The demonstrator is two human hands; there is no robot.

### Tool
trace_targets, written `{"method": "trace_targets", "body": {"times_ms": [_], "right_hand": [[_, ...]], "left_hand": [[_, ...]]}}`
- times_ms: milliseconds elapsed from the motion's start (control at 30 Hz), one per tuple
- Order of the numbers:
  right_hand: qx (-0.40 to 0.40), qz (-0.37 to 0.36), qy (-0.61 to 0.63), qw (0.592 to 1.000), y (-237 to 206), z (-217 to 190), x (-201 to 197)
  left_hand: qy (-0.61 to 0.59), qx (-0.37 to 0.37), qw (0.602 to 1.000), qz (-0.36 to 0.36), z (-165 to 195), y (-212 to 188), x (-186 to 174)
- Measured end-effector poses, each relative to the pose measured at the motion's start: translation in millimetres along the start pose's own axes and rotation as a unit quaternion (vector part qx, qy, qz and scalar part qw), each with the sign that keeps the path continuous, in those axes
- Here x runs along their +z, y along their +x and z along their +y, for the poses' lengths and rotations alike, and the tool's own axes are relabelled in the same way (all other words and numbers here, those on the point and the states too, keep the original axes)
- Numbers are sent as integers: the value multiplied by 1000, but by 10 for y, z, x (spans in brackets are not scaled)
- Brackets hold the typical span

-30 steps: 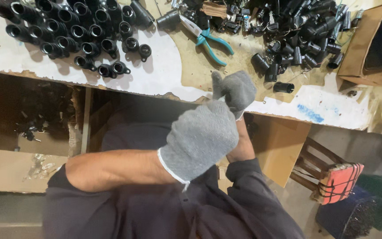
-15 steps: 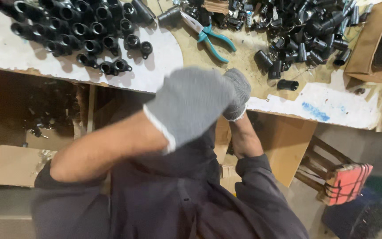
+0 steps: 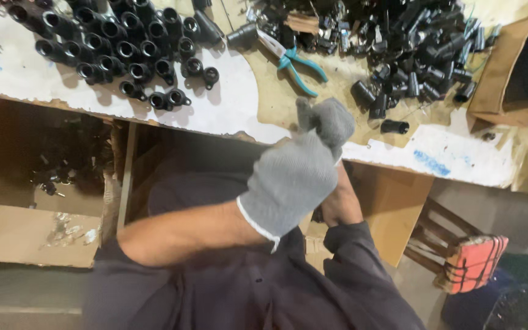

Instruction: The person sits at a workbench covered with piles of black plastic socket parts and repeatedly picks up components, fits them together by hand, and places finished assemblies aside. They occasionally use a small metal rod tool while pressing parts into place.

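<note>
Both my hands wear grey knit gloves and meet just in front of the workbench edge (image 3: 227, 125). My left hand (image 3: 288, 180) is curled into a fist, pressed against my right hand (image 3: 330, 121) from below. One finger of my right hand sticks up, and the rest of it is covered by the left glove. Whatever lies between the two gloves is hidden. Nearest on the bench are teal-handled pliers (image 3: 294, 61) and a loose black tube fitting (image 3: 394, 126).
Rows of black tube fittings (image 3: 117, 43) stand at the bench's back left, and a jumbled heap of black fittings (image 3: 410, 43) lies at the back right. A brown cardboard box (image 3: 514, 67) sits at the far right. Below are cardboard (image 3: 25, 235) and a wooden stool (image 3: 453, 256).
My left hand rose toward the camera half a second ago and has dropped back against my right hand. The right hand stays at the bench edge.
</note>
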State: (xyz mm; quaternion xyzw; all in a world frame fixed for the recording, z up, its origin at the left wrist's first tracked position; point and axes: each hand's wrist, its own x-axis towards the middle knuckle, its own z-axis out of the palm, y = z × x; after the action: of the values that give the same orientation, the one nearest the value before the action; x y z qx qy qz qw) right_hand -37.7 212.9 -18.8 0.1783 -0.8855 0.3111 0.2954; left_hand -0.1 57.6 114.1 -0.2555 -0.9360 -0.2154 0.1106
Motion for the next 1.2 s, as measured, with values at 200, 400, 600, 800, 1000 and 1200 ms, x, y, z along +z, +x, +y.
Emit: {"method": "trace_targets", "body": {"times_ms": [200, 400, 600, 800, 1000, 1200], "right_hand": [[-33, 16, 19, 999, 15, 5, -43], [11, 47, 109, 993, 3, -47, -44], [-12, 58, 67, 996, -22, -18, -12], [-4, 26, 32, 999, -56, 1, -18], [4, -7, -6, 1000, -145, 82, -17], [166, -285, -387, 861, -142, 67, 154]], "left_hand": [[83, 22, 995, 44, -70, -220, -58], [20, 15, 999, 38, -244, -324, -442], [1, 27, 999, 18, -183, -279, -187], [20, 36, 999, 5, -153, -275, -112], [18, 33, 999, 4, -171, -247, -156], [5, 23, 1000, -1, -131, -59, -7]]}}
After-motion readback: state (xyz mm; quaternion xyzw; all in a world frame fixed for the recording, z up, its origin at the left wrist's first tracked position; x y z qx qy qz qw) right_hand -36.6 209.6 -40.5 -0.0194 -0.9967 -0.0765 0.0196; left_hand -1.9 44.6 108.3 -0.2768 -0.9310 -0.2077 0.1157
